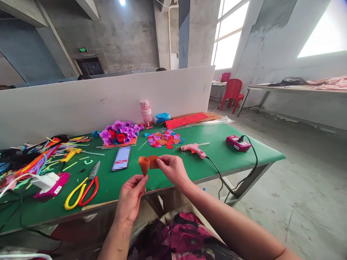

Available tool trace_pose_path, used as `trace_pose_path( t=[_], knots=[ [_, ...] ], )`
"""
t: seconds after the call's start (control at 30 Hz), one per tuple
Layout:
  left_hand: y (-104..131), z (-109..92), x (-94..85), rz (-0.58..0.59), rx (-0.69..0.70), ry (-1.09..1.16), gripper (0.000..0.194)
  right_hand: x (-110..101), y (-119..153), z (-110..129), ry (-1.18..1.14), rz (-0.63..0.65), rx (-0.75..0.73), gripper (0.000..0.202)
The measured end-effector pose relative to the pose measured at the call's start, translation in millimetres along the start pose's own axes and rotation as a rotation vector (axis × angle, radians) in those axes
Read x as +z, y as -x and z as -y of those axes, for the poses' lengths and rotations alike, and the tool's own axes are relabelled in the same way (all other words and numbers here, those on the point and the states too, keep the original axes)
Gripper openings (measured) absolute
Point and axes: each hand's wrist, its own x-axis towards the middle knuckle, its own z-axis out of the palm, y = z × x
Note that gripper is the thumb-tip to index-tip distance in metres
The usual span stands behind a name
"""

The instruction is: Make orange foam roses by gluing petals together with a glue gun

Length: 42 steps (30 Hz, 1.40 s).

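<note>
Between thumb and fingers, my left hand [133,193] pinches the pointed lower end of an orange paper flower [144,164], rolled into a cone and upright. My right hand [173,167] pinches an orange paper petal [153,162] by its right edge; its left side meets the cone's side. Beyond the hands lies a pile of loose petals [164,138] in purple, red, orange and blue. A pink glue gun [193,149] rests on the table right of that pile. Left of it, finished purple, red and blue paper flowers [119,133] are heaped together.
On the green table [217,159] are yellow-and-red scissors [88,187], a phone [121,159], a yellow glue gun [71,154] and pink power sockets [238,143]. A cord hangs off the front edge. A pink bottle [146,113] and red paper sheets [187,120] sit near the white partition [173,86].
</note>
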Motion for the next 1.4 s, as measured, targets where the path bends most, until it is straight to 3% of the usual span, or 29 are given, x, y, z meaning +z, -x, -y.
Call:
trace_pose_path(
  t=[0.27, 0.67, 1.4],
  knots=[
    [2, 0, 11.1, -0.016, 0.000, 0.050, 0.034, 2, 4, 3, -0.210, 0.076, 0.075, 0.030],
    [2, 5, 21.4, -0.052, 0.029, 0.035, 0.033, 3, 7, 5, -0.351, 0.077, 0.105, 0.028],
    [4, 13, 19.2, -0.062, 0.180, -0.173, 0.029, -2, 24, 29, -0.522, 0.095, 0.168, 0.030]
  ],
)
